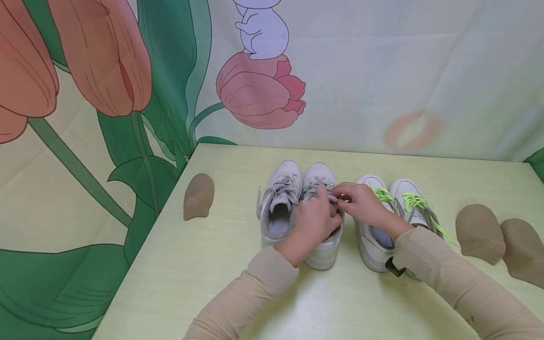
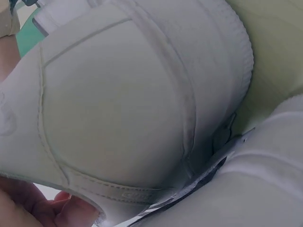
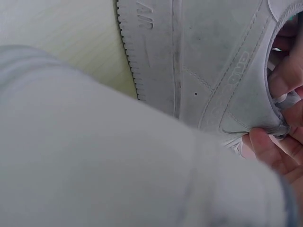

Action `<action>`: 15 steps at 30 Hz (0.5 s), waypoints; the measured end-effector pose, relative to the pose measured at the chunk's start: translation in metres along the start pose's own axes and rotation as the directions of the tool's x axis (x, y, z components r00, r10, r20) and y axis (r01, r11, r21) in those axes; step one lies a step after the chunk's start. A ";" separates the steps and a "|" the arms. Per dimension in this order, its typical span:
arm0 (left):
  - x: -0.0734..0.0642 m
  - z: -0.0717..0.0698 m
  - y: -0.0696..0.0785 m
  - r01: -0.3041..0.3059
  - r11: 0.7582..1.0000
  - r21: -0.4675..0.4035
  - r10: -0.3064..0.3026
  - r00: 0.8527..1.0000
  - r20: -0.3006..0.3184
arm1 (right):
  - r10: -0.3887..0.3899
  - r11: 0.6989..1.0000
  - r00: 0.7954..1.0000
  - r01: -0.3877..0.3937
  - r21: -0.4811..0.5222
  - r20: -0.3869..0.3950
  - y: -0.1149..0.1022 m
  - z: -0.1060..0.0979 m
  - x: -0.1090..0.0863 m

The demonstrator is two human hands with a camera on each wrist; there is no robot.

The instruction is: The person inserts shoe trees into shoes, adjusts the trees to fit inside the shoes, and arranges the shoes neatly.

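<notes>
My left hand reaches into the opening of a white sneaker with grey laces. Part of a brown shoe insert shows between its thumb and index finger; the fingertips are partly hidden. My right hand pinches the upper edge of that sneaker's opening, near the laces. In the right wrist view the sneaker's side is close up, with thumb and fingers on its edge. The left wrist view is mostly filled by the white heel and side. The matching sneaker stands close on the left.
White sneakers with neon-green laces stand on the right, partly behind my right forearm. One brown insert lies on the left of the table; two more inserts lie far right. A printed curtain hangs behind.
</notes>
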State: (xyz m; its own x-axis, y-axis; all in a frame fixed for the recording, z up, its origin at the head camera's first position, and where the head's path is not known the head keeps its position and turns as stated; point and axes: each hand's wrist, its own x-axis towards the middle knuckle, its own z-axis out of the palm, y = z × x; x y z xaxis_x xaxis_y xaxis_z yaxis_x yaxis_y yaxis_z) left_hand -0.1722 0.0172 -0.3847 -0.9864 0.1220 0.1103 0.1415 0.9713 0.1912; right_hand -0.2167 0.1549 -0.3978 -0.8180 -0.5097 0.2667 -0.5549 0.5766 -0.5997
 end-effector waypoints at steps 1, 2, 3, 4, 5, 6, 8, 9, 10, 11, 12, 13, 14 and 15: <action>0.000 0.001 0.000 0.006 1.000 -0.010 -0.006 1.000 0.001 | -0.003 1.000 1.000 0.003 0.001 -0.004 0.000 0.000 0.000; 0.001 0.001 0.000 0.013 1.000 -0.019 -0.013 1.000 0.004 | -0.005 1.000 1.000 0.005 0.003 -0.005 0.000 0.000 0.000; 0.001 0.002 -0.001 0.019 0.999 -0.028 -0.019 1.000 0.004 | -0.006 1.000 1.000 0.006 0.004 -0.007 0.000 0.001 0.000; 0.002 0.003 -0.001 0.025 0.999 -0.038 -0.025 1.000 0.004 | -0.007 1.000 1.000 0.007 0.004 -0.007 0.000 0.001 -0.001; 0.002 0.003 -0.001 0.031 0.998 -0.050 -0.031 1.000 0.005 | -0.007 1.000 1.000 0.007 0.005 -0.007 0.000 0.001 -0.001; 0.003 0.004 -0.002 0.036 0.998 -0.061 -0.035 0.999 0.006 | -0.007 1.000 1.000 0.007 0.005 -0.006 -0.001 0.001 -0.001; 0.004 0.005 -0.003 0.046 0.996 -0.082 -0.046 0.999 0.009 | -0.006 1.000 1.000 0.006 0.006 -0.006 -0.001 0.001 -0.001; 0.004 0.005 -0.003 0.049 0.995 -0.088 -0.048 0.999 0.010 | -0.006 1.000 1.000 0.006 0.006 -0.006 -0.001 0.001 -0.001; 0.004 0.006 -0.004 0.051 0.994 -0.097 -0.050 0.999 0.013 | -0.007 1.000 1.000 0.007 0.007 -0.006 -0.001 0.001 -0.001; 0.005 0.006 -0.004 0.052 0.994 -0.101 -0.050 0.999 0.018 | -0.008 1.000 1.000 0.008 0.007 -0.005 -0.001 0.001 -0.001; 0.005 0.006 -0.005 0.052 0.993 -0.107 -0.050 0.998 0.024 | -0.008 1.000 1.000 0.008 0.006 -0.004 -0.001 0.001 -0.001; 0.005 0.006 -0.005 0.051 0.992 -0.117 -0.048 0.998 0.029 | -0.008 1.000 1.000 0.008 0.004 -0.002 -0.001 0.001 -0.001; 0.005 0.006 -0.006 0.048 0.991 -0.122 -0.044 0.998 0.035 | -0.006 1.000 1.000 0.006 0.003 0.000 -0.001 0.001 -0.001; 0.004 0.006 -0.007 0.043 0.991 -0.128 -0.038 0.999 0.038 | -0.004 1.000 1.000 0.004 0.003 0.004 -0.002 0.001 -0.001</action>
State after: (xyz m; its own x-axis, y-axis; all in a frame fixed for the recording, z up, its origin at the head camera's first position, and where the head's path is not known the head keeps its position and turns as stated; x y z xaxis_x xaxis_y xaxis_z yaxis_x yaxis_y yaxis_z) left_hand -0.1780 0.0120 -0.3914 -0.9936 0.0922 0.0658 0.1085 0.9416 0.3189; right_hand -0.2150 0.1538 -0.3975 -0.8151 -0.5143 0.2666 -0.5578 0.5724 -0.6010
